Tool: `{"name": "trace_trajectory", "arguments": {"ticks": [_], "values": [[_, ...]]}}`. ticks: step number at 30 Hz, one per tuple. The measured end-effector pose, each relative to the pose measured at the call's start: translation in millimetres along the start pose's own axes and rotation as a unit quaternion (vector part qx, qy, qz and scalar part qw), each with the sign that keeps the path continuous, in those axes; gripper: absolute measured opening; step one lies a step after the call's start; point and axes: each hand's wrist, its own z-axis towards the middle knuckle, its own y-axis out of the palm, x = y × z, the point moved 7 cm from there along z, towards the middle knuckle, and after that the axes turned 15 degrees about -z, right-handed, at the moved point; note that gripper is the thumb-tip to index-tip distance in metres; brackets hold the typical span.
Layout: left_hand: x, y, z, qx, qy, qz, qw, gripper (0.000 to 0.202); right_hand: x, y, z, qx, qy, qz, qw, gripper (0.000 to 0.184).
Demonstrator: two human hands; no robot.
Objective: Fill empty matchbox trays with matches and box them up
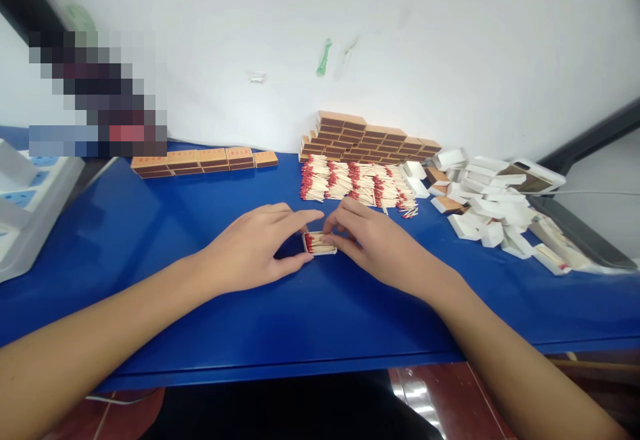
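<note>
A small white matchbox tray (pixel 319 244) filled with red-tipped matches lies on the blue table (pixel 150 227) between my hands. My left hand (pixel 255 248) rests beside it, forefinger stretched over its far edge and thumb at its near left corner. My right hand (pixel 373 240) pinches the tray's right end with bent fingers. Behind them lies a heap of loose red-tipped matches (pixel 357 185).
A stack of brown matchbox sleeves (pixel 365 137) stands against the white wall, with a row of closed matchboxes (pixel 203 160) to the left. A pile of empty white trays (pixel 483 207) lies at right. A white power strip (pixel 25 207) sits at far left.
</note>
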Motion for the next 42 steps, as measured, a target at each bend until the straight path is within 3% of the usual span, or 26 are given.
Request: {"name": "trace_trajectory", "arguments": {"ticks": [18,26,36,39,42], "values": [[-0.6,-0.2,0.7,0.002,-0.005,-0.007,1.0,0.054,2.7,3.0,1.4,0.018,0.005,0.044,0.999,0.008],[8.9,-3.7,4.2,-0.002,0.06,-0.051,0.997,0.016,2.8,3.8,0.8,0.02,0.013,0.054,0.998,0.008],[10.3,-4.2,2.6,-0.004,0.059,-0.047,0.997,0.015,1.7,5.4,-0.9,0.026,0.019,0.062,0.998,0.013],[6.5,-5.0,1.2,-0.001,0.042,-0.037,0.998,0.023,24.0,-9.3,2.3,0.07,0.044,0.053,0.995,0.016],[2.5,-9.3,-0.6,0.028,0.034,-0.014,0.999,0.035,89.4,-38.9,4.0,0.13,0.149,0.019,0.98,0.023]]}}
